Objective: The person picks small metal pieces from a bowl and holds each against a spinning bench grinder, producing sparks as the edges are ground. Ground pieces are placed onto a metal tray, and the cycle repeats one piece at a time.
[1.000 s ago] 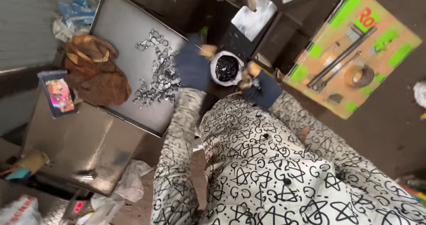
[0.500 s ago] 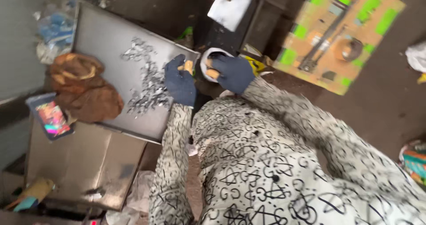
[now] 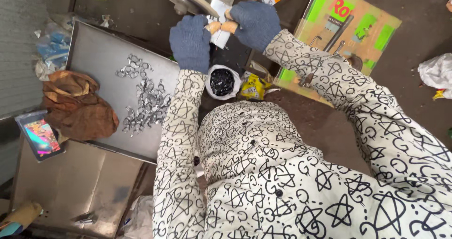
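Both of my hands wear dark blue knit gloves with the fingertips bare. My left hand and my right hand are raised together at the top of the view, pinching a small part against a white plate on a machine. What the fingertips hold is too small to tell. Below my hands sits a white bag of small black parts. A pile of shiny metal rings lies on a steel tray to the left of my left arm.
A crumpled brown cloth and a phone with a lit screen lie at the left. A yellow packet sits by the bag. A flattened green and brown carton with metal tools lies at the right. A steel surface spans the lower left.
My hands have lifted off the bag of black parts and moved up to the white plate on the machine. The bag now stands uncovered below them.
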